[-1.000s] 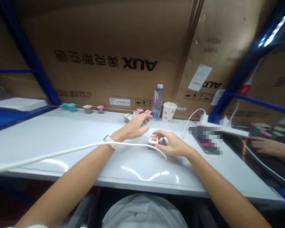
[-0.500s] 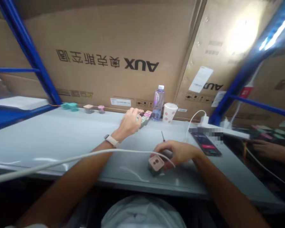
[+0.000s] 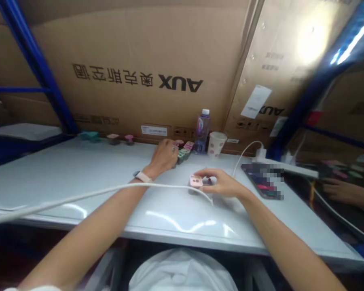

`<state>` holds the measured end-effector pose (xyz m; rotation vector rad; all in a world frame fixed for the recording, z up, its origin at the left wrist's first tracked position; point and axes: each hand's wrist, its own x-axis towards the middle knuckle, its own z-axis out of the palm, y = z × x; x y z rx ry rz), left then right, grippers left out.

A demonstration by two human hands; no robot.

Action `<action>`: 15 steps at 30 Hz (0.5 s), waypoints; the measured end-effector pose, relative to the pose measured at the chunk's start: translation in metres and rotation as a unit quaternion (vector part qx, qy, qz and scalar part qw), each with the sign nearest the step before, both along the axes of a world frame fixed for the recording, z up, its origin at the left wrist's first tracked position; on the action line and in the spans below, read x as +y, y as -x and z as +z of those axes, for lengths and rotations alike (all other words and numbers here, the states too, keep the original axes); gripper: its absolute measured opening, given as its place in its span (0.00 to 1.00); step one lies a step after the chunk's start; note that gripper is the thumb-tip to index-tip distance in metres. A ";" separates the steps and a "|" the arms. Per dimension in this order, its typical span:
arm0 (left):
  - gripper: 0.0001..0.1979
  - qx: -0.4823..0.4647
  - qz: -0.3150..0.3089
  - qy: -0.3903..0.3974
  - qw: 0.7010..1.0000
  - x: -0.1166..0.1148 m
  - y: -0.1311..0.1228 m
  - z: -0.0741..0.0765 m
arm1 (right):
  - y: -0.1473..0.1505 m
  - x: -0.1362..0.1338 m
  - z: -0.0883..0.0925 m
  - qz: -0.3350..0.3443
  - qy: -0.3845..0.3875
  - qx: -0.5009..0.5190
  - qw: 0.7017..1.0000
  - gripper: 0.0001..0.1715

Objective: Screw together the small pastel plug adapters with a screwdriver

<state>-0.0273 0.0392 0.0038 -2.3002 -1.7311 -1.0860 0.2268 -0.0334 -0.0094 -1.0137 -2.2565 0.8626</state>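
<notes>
In the head view my right hand grips a small pink-topped block with two dark dots on its top face, between thumb and fingers, over the middle of the table. My left hand, a pale-banded watch on its wrist, reaches to a cluster of small blocks with pink and green tops. Its fingers curl at the cluster's left side, and their tips are mostly hidden. A thin screwdriver-like tool lies partly behind my right fingers.
A clear bottle and a paper cup stand behind the cluster. A phone lies at right beside a power strip. Teal blocks sit back left. A white cable crosses the view. Cardboard boxes wall the back.
My right hand has moved away from the table's front edge with the pink-topped block, toward the middle. My left hand has shifted slightly left at the cluster.
</notes>
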 end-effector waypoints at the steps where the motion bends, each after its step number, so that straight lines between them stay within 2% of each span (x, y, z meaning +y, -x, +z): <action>1: 0.15 0.001 0.002 0.003 1.000 0.001 0.001 -0.001 | 0.000 0.007 -0.006 -0.039 -0.022 0.005 0.999 0.26; 7: 0.20 0.008 0.012 0.023 1.000 0.008 0.004 -0.007 | -0.010 0.051 -0.029 -0.238 -0.125 -0.028 0.963 0.22; 11: 0.24 0.009 0.016 0.041 0.999 0.014 0.007 -0.013 | -0.029 0.065 -0.031 -0.337 -0.141 -0.087 0.927 0.21; 15: 0.25 0.012 -0.010 0.043 0.999 0.023 0.012 -0.019 | -0.054 0.068 -0.027 -0.416 -0.128 -0.145 0.889 0.21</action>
